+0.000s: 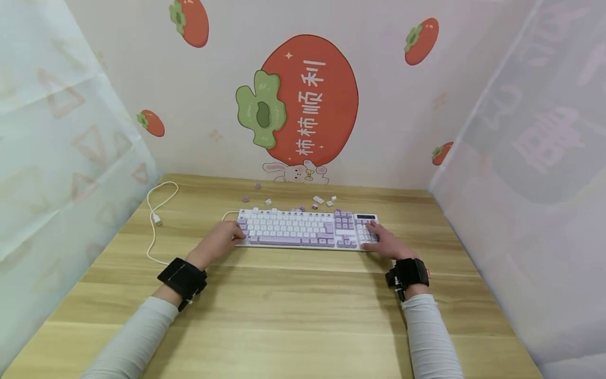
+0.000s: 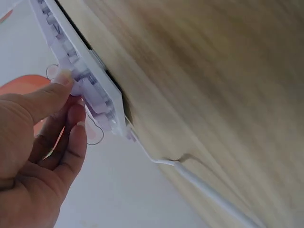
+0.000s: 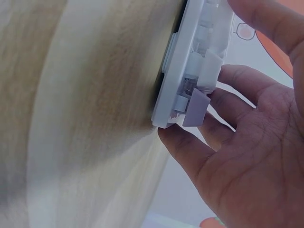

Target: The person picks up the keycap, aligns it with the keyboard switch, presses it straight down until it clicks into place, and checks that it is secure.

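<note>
A white and purple keyboard lies flat across the far part of the table, with bare switches along much of its top row. At its lower left corner, my left hand pinches a light purple keycap between thumb and forefinger; the other fingers curl below, clear of the keys. My right hand rests at the number pad end, fingers spread and gently bent. In the right wrist view, one of its fingertips touches the keyboard's edge, next to a purple keycap.
Behind the keyboard lie several loose keycaps, white and purple. A white cable loops to the left and ends in a USB plug. A printed cloth wall borders the wooden table at the back.
</note>
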{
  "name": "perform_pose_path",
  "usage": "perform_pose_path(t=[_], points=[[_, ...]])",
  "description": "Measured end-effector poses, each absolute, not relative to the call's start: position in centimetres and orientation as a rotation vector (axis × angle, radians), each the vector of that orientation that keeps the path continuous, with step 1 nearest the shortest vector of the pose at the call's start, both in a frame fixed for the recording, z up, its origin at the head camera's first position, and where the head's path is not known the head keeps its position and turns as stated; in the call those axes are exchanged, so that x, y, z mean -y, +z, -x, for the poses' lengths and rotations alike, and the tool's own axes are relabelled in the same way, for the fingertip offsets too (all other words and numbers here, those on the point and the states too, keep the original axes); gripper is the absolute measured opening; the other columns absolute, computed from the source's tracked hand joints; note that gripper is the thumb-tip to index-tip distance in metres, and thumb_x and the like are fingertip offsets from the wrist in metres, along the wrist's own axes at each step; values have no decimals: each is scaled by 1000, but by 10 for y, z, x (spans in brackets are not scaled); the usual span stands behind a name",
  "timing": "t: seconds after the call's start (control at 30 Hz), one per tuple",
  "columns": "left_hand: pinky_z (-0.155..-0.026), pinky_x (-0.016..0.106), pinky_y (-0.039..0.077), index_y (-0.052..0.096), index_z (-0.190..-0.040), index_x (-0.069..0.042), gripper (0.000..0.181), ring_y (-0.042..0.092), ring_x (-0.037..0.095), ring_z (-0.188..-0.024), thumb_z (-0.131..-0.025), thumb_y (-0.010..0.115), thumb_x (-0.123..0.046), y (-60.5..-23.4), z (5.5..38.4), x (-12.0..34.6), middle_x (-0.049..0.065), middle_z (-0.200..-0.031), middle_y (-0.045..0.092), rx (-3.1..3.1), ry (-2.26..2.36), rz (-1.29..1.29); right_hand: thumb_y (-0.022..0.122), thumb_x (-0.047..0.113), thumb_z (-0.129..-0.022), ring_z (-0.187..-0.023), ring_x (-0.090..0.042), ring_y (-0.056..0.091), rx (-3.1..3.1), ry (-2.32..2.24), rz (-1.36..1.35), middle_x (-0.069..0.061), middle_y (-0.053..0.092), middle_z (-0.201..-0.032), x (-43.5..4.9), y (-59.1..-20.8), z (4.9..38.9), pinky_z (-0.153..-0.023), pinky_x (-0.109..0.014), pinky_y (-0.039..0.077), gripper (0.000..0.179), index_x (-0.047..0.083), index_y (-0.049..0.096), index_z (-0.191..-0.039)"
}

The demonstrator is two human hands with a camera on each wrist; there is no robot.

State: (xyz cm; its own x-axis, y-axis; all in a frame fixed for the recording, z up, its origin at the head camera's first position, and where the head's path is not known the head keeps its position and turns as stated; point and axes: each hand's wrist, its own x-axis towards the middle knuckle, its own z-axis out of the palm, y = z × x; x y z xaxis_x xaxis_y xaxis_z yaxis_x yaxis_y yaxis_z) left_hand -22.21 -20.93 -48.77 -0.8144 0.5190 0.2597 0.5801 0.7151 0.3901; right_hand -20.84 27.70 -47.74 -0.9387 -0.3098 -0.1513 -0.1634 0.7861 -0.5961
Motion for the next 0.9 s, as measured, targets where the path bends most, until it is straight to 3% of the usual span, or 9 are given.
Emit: perform_pose_path(t=[0.17,0.33,0.9], points=[[-77,43,57,80,-87,1,6,68,24,-82,-84,77,5,-487,222,207,10,-85,74,2752,-614,929,66,28,-96,-150,-53,8,-2737,-881,375,-32,9,-164,-279,-481,209,-119,-65,16,82,-5,23,-158],[-81,46,57,79,-93,3,8,71,30,-89,-85,76,5,-489,221,207,16,-94,76,2760,-756,815,66,29,-97,-151,-53,7,-2735,-881,373,-32,8,-165,-280,-481,210,-120,-64,15,82,-5,22,-158],[-78,44,57,79,-92,2,7,70,25,-85,-86,76,3,-485,224,209,12,-89,76,2804,-882,758,66,28,-98,-151,-53,7,-2743,-850,371,-32,7,-165,-278,-477,211,-120,-65,16,81,-5,22,-158]])
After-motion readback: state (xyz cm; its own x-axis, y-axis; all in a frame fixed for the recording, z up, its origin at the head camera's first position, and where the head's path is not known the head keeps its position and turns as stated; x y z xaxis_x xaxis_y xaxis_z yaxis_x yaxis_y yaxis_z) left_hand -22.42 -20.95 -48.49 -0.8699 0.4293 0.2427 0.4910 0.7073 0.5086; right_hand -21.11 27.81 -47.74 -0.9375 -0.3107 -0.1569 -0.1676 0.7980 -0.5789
